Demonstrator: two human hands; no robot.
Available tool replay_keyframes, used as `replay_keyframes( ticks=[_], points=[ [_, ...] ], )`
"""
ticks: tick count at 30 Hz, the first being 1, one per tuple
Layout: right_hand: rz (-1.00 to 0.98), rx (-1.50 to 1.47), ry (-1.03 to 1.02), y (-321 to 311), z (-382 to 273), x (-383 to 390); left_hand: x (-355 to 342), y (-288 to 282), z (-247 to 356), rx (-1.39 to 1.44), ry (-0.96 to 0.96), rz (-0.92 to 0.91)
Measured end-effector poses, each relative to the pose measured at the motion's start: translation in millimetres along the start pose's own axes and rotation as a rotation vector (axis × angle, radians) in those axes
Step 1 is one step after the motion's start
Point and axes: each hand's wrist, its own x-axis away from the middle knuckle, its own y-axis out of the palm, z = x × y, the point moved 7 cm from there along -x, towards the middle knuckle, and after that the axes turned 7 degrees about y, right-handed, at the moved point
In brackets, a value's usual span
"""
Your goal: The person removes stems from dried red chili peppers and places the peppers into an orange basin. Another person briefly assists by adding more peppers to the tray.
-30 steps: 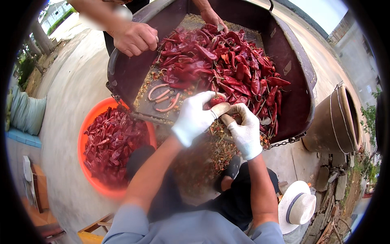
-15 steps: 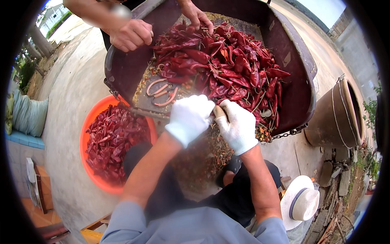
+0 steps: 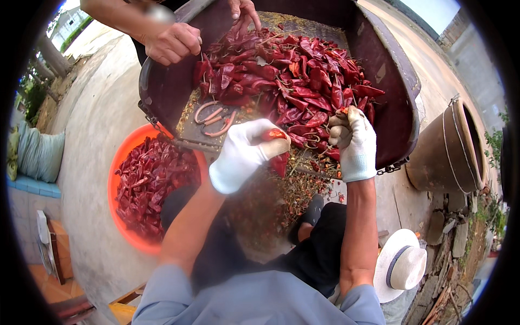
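My left hand (image 3: 244,154), in a white glove, grips a split red chili (image 3: 275,135) at the front of the dark cart tray (image 3: 392,122). My right hand (image 3: 355,141), also gloved, is farther right and higher, its fingers pinched on a small red chili piece (image 3: 343,110) over the pile (image 3: 309,76) of dried red chilies. Pink-handled cutters (image 3: 221,125) lie on the tray's floor, left of the pile. Loose stems and seeds (image 3: 298,184) lie below my hands.
A co-worker's two hands (image 3: 173,42) work at the tray's far left. An orange basin (image 3: 116,192) of chilies sits lower left, a tall clay-coloured container (image 3: 441,151) at right, a straw hat (image 3: 406,268) lower right, sacks (image 3: 38,151) at far left.
My hands, earlier together, have parted; my right hand moved up and right. A red split chili now shows in my left hand. The co-worker's farther hand has shifted left.
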Motion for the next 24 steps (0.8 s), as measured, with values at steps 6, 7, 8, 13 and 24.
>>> replay_keyframes(
  ticks=[6, 7, 8, 13, 24],
  points=[
    [0.051, 1.14, -0.716, 16.1, -15.0, 14.3, -3.3, -16.9, -8.9, 0.37, -0.119, 0.125],
    [0.083, 1.311, -0.738, 20.3, -10.4, 13.5, -2.0, -16.1, -8.6, 0.331, -0.145, 0.119],
    [0.086, 1.468, -0.822, 26.7, -4.8, 12.0, -1.3, -15.4, -9.4, 0.292, -0.171, 0.113],
    [0.018, 1.784, -0.653, 47.4, 24.4, -8.4, -3.9, -12.1, -9.1, 0.14, -0.226, 0.078],
    [0.314, 1.586, -0.474, 13.4, 4.1, -23.4, -7.6, -27.9, -21.4, 0.108, -0.139, 0.174]
  ],
)
